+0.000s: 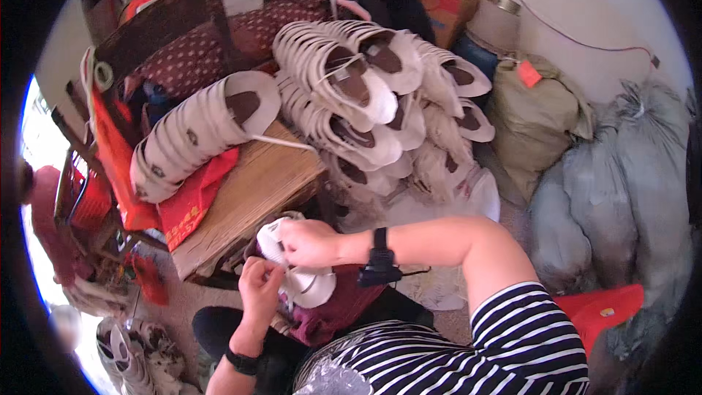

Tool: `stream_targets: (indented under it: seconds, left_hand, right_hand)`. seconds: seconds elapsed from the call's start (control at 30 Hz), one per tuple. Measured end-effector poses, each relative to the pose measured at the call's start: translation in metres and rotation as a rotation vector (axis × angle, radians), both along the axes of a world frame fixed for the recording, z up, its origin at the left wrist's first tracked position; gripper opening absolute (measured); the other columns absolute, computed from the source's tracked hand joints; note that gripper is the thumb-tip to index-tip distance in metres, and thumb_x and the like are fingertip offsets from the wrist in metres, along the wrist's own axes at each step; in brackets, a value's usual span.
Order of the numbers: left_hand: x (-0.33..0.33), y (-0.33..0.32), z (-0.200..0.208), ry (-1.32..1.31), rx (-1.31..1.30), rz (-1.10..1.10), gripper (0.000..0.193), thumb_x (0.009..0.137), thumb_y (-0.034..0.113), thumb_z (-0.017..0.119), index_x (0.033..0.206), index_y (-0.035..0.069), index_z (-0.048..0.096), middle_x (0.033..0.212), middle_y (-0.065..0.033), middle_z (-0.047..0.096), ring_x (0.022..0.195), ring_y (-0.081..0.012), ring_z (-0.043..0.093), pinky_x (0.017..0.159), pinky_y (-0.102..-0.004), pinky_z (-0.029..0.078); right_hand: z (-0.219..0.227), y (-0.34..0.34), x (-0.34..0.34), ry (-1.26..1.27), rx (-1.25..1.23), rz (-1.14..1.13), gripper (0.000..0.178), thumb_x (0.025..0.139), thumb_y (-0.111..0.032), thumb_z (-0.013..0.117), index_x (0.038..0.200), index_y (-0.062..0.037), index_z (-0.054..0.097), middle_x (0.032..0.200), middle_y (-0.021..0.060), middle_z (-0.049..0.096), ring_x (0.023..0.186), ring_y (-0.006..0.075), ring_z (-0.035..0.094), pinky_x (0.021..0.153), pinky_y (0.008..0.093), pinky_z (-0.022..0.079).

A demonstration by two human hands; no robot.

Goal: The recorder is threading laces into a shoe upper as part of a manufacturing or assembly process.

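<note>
Over my lap lies a white shoe upper [313, 290], with both of my hands at it. My right hand [311, 243] comes across from the right, its fingers closed on the far part of the upper. My left hand [259, 289] is at the near left side with its thumb and fingers pinched together. Whatever sits in that pinch is too small to make out. A dark band is on each wrist, and the right one carries a small black device. Dark red cloth [333, 314] lies under the upper.
A wooden bench [252, 183] stands just beyond my hands, with a row of nested cream shoe uppers [194, 135] and a red bag [191, 201] on it. More stacked uppers [351, 95] pile up behind. Grey sacks [603, 190] and a red stool [599, 314] are at right.
</note>
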State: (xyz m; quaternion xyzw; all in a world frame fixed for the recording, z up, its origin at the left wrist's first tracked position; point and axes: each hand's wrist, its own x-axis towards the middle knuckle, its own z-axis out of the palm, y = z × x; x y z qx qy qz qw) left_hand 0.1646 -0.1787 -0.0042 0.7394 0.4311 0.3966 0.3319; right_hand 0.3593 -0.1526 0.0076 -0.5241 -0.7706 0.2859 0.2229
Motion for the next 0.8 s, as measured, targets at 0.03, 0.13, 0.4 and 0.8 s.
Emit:
stream_targets:
  seconds: [0.03,0.13,0.4,0.8]
  left_hand:
    - [0.004,-0.004,-0.001,-0.046,-0.032,0.028,0.009,0.077,0.002,0.071,0.075,0.000,0.062,0.076,-0.0063,0.055,0.069,-0.0171,0.053,0.060,-0.0289,0.042]
    - [0.010,-0.014,0.008,-0.076,-0.074,0.064,0.012,0.083,0.002,0.067,0.075,-0.002,0.058,0.080,-0.0057,0.056,0.075,-0.0159,0.054,0.068,-0.0277,0.043]
    - [0.013,-0.021,0.091,-0.245,-0.037,0.046,0.005,0.089,0.003,0.066,0.087,0.000,0.062,0.081,-0.0047,0.060,0.073,-0.0113,0.056,0.064,-0.0252,0.044]
    - [0.018,-0.006,0.027,-0.795,-0.464,0.037,0.025,0.093,-0.002,0.059,0.117,-0.003,0.054,0.091,-0.0074,0.065,0.082,-0.0120,0.064,0.075,-0.0258,0.056]
  right_hand:
    - [-0.008,-0.002,0.006,0.117,0.146,0.055,0.016,0.076,-0.019,0.065,0.071,-0.0042,0.066,0.089,0.0134,0.062,0.082,0.0327,0.063,0.072,0.0408,0.050]
    - [-0.006,-0.012,0.003,0.304,0.144,-0.055,0.021,0.080,-0.021,0.069,0.075,-0.0016,0.067,0.087,0.0130,0.060,0.083,0.0285,0.061,0.073,0.0392,0.048]
    - [0.095,-0.032,0.013,0.766,-0.333,0.084,0.017,0.098,-0.018,0.058,0.091,-0.0034,0.061,0.087,0.0016,0.058,0.072,0.0086,0.059,0.066,0.0223,0.048]
    - [0.045,-0.014,-0.009,0.747,-0.407,0.034,0.013,0.098,-0.006,0.054,0.109,0.0014,0.055,0.093,0.0063,0.062,0.079,0.0121,0.066,0.069,0.0261,0.057]
